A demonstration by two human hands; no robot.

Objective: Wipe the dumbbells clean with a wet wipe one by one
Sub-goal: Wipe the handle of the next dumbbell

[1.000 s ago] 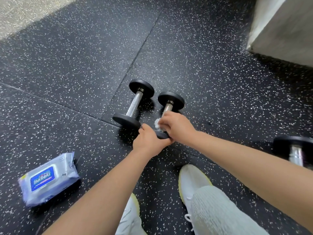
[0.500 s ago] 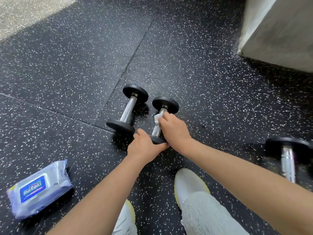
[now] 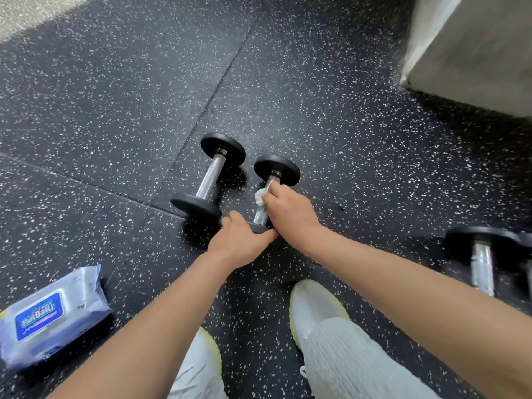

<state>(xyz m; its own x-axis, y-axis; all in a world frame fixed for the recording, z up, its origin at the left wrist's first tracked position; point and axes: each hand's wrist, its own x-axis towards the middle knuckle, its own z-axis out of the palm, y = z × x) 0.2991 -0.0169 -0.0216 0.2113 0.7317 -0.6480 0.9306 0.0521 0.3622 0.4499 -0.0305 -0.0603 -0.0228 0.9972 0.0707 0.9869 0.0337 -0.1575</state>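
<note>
On a black speckled rubber floor (image 3: 86, 116), seen from above, a pack of wet wipes (image 3: 51, 315) is lying at the far left, well apart from the weights. Nearer the middle, the left dumbbell (image 3: 211, 175) is resting untouched. Just beside it to the right lies the middle dumbbell (image 3: 277, 169). Its near plate is gripped by the left hand (image 3: 240, 244), fingers curled over the rim. Its metal handle is clasped by the right hand (image 3: 290, 210) through a white wet wipe (image 3: 260, 197), which is bunched close to the far plate. At the far right edge a third dumbbell (image 3: 483, 263) is partly seen. The handle-wiping step appears to be under way. If the left hand's hold were loosened, the round plates could roll and the neighbouring weight could be knocked. The bunched wipe could also be snagged on the textured handle and pulled loose, so that patches would be left unwiped.
</note>
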